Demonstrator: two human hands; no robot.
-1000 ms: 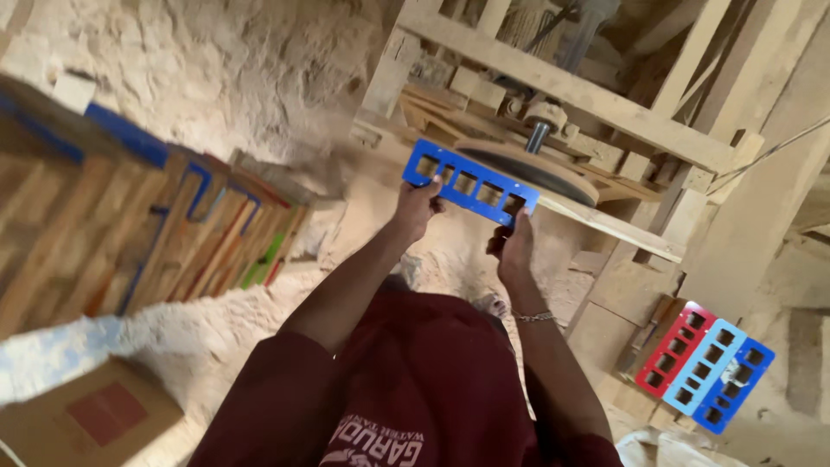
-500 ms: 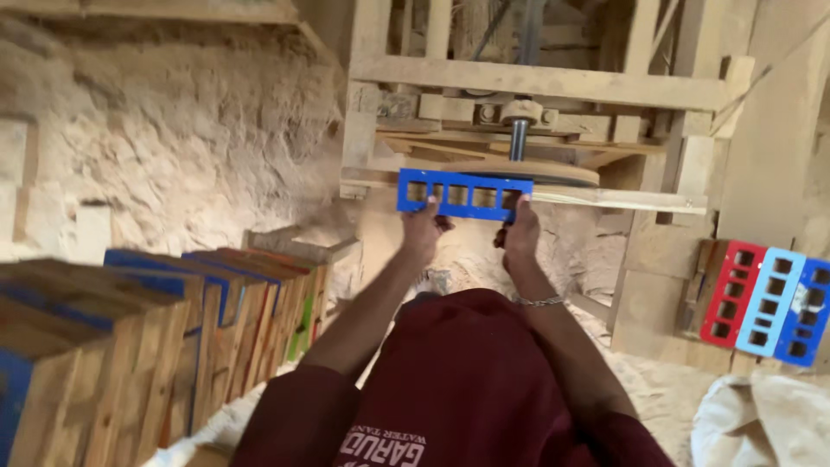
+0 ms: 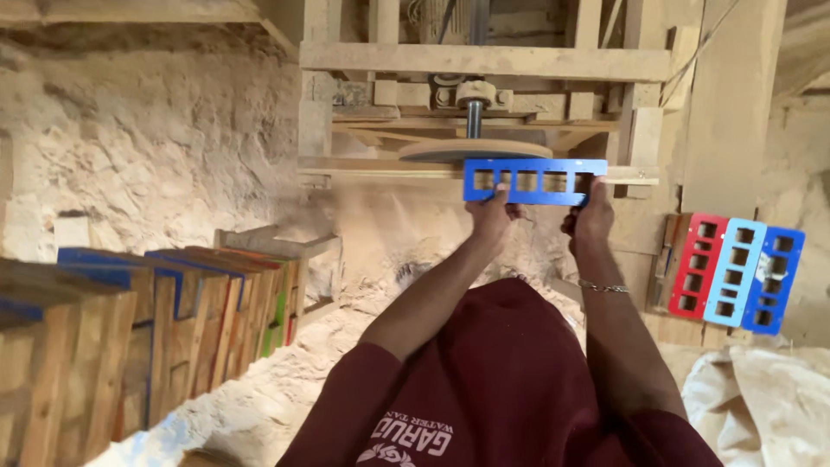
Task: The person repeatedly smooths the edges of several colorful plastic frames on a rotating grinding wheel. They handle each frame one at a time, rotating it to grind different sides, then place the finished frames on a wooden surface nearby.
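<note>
Both my hands hold a blue rectangular frame (image 3: 534, 181) with several square openings. My left hand (image 3: 491, 215) grips its lower left edge and my right hand (image 3: 591, 215) grips its lower right corner. The frame is level, pressed up against the rim of a flat round wooden disc (image 3: 474, 150) that sits on a vertical metal shaft (image 3: 474, 118) inside a wooden machine frame (image 3: 484, 60). A thin bracelet is on my right wrist. My sleeves are dark red.
Red, light blue and dark blue frames (image 3: 737, 271) with square holes lean at the right. A row of upright wooden boards (image 3: 164, 329) with coloured edges stands at the left. Sawdust (image 3: 156, 164) heaps behind them. A white sack (image 3: 761, 398) lies lower right.
The blue frame has gone from tilted to level and now meets the disc's edge. My view has swung right, so the board stack sits further left.
</note>
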